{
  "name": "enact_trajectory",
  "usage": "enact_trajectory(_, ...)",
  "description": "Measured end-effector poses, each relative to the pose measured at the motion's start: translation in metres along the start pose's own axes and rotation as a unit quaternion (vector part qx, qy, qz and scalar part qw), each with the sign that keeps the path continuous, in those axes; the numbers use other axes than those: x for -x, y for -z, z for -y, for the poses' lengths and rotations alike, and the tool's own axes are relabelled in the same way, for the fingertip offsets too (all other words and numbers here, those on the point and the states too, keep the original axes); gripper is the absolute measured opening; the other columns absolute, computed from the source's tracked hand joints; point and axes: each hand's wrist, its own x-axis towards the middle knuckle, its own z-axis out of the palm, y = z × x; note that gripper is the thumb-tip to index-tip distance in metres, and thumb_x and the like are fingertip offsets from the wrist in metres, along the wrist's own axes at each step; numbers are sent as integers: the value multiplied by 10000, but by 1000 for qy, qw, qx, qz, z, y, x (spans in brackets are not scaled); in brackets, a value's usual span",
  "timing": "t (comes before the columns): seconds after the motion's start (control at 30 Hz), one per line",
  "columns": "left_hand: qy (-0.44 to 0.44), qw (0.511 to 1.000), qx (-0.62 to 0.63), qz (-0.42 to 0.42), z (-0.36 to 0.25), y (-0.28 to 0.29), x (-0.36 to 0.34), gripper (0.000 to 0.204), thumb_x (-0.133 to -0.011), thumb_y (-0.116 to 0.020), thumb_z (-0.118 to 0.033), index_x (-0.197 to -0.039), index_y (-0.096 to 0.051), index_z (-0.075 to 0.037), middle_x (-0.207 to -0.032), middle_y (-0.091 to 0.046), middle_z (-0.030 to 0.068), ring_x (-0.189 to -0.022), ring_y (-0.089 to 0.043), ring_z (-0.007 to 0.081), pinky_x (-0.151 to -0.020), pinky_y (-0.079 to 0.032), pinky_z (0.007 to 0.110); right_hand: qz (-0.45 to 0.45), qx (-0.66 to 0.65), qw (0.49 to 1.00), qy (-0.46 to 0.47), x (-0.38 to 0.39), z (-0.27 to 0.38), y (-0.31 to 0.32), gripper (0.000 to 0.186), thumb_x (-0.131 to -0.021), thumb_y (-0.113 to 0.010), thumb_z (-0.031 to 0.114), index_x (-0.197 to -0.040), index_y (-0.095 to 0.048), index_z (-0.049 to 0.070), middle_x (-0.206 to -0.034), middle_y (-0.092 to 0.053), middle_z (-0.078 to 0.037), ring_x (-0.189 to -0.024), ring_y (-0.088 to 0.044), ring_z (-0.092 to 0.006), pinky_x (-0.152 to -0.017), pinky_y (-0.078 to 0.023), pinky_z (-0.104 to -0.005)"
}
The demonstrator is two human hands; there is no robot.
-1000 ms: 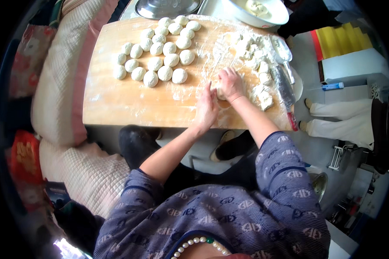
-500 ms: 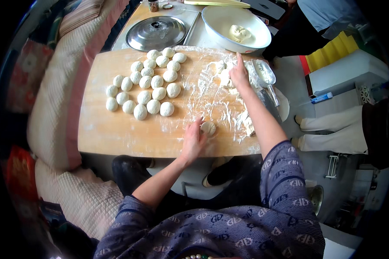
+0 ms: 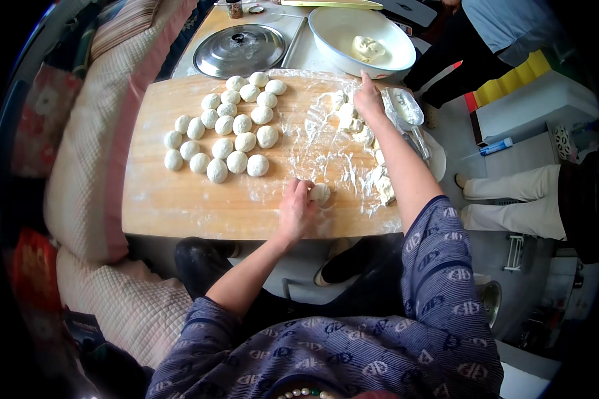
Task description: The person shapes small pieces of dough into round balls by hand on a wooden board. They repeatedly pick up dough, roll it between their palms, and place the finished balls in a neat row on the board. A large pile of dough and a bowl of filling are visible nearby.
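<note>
At the near edge of the floured wooden board (image 3: 199, 209), my left hand (image 3: 297, 211) has its fingers curled against the side of a small dough piece (image 3: 320, 193). My right hand (image 3: 369, 101) is farther off on the right, over a row of loose dough pieces (image 3: 350, 121). Its index finger stretches out toward the big bowl; the other fingers are partly hidden beneath the hand, and no held thing shows. Several round dough balls (image 3: 244, 141) sit in loose rows across the board's left half.
A white bowl (image 3: 326, 46) with a dough lump (image 3: 367, 49) stands behind the board, beside a metal lid (image 3: 239, 50). A clear flour container (image 3: 406, 106) lies at the right edge. Another person (image 3: 506, 26) stands at the far right; light trousers (image 3: 512, 199) show nearer.
My right hand has drawn slightly back and left, uncovering more of the dough pieces. My left fingers have curled in closer around the small dough piece.
</note>
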Motion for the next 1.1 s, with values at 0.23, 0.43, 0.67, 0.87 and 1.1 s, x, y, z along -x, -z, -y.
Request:
enact_trajectory(0.23,-12,1000,-7,-1,5,3,0,365,-731,-662,-7,-1081,-565,-43,-1023,-536,171,-904,-578,365,-765,-501,431,21,42,998,-42,-24,23,44,674,-847,-440,119,-1510,-316,116,-1440,-466,-233,-1334,-448,-391,-1116,-348,-430)
enact_trajectory(0.43,-6,1000,21,18,-2,6,-1,360,-733,-685,-19,-1069,-554,-30,-1003,-550,174,-904,-586,365,-773,-499,419,-6,39,999,-5,-28,9,33,590,-870,-455,143,-1457,-408,100,-1379,-519,-236,-1264,-511,-377,-1073,-388,-430)
enact_trajectory(0.67,-2,999,23,-35,0,3,-5,235,-746,-621,34,-957,-534,-22,-889,-542,168,-801,-561,359,-704,-469,434,148,-152,977,15,149,-3,-61,275,-947,-501,111,-1162,-668,74,-924,-712,-123,-868,-680,-234,-762,-528,-392)
enact_trajectory(0.87,-21,997,23,-66,6,-9,3,143,-766,-604,50,-895,-569,-2,-839,-531,144,-730,-541,300,-660,-463,385,-30,-232,963,132,218,-24,-110,227,-931,-504,108,-1096,-646,44,-991,-692,-167,-952,-650,-348,-839,-507,-440)
enact_trajectory(1.1,9,989,135,-53,9,-2,2,405,-830,-543,49,-1233,-545,11,-1084,-601,174,-874,-600,292,-810,-509,367,-77,29,927,366,169,-35,-98,249,-887,-499,43,-1101,-626,44,-942,-678,-140,-872,-640,-321,-792,-517,-399)
